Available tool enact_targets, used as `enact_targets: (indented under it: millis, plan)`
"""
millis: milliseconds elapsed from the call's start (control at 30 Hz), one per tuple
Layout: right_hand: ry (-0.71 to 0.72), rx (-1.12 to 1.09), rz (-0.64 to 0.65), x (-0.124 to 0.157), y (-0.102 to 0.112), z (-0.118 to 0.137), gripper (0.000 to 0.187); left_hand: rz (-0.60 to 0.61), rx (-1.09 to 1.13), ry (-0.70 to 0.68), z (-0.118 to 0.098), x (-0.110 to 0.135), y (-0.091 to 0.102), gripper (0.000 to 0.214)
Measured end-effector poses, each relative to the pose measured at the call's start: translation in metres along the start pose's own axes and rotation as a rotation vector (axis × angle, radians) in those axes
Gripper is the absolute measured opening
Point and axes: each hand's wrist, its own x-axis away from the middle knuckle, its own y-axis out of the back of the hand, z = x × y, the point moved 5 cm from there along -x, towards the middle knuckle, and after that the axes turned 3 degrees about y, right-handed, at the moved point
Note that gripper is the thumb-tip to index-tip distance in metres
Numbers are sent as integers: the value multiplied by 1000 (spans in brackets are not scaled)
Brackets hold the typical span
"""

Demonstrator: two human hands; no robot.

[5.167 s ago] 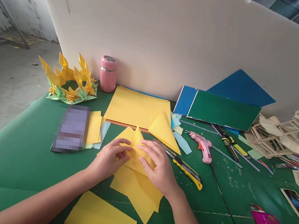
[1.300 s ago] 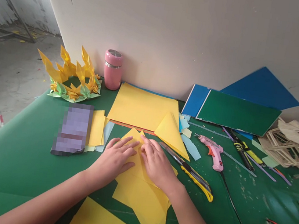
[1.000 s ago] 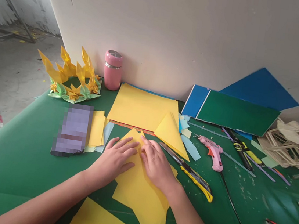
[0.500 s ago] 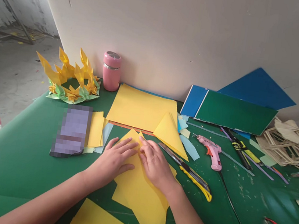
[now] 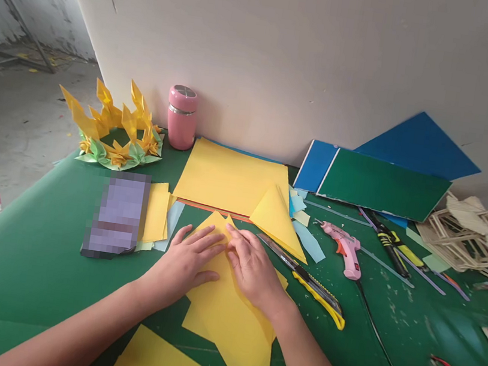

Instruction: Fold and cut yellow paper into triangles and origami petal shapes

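Yellow paper sheets (image 5: 236,321) overlap on the green table in front of me, and the top one appears folded, with two points at its far end. My left hand (image 5: 187,266) lies flat over the left side of this paper, fingers stretched out. Curled in, the fingers of my right hand (image 5: 256,269) are closed at the paper's far tip, with thumb and index finger close together there. Just right of that hand rests a yellow utility knife (image 5: 303,276), its blade toward the paper. A folded yellow paper triangle (image 5: 277,224) lies beyond the knife.
A yellow-orange paper crown (image 5: 119,129), a pink thermos (image 5: 181,119) and a pixelated phone-like item (image 5: 117,213) stand left. A large yellow sheet stack (image 5: 227,171) lies behind my hands. To the right are a pink glue gun (image 5: 346,249) with its cord and a wooden stick model (image 5: 467,239).
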Motion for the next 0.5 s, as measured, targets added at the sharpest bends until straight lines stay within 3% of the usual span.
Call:
enact_targets:
  millis: [267, 500]
  plan:
    - [14, 17, -3, 0, 1, 1, 34, 19, -13, 11, 0, 0, 0, 41]
    - [3, -9, -8, -1, 2, 1, 41, 47, -24, -4, 0, -1, 1, 37]
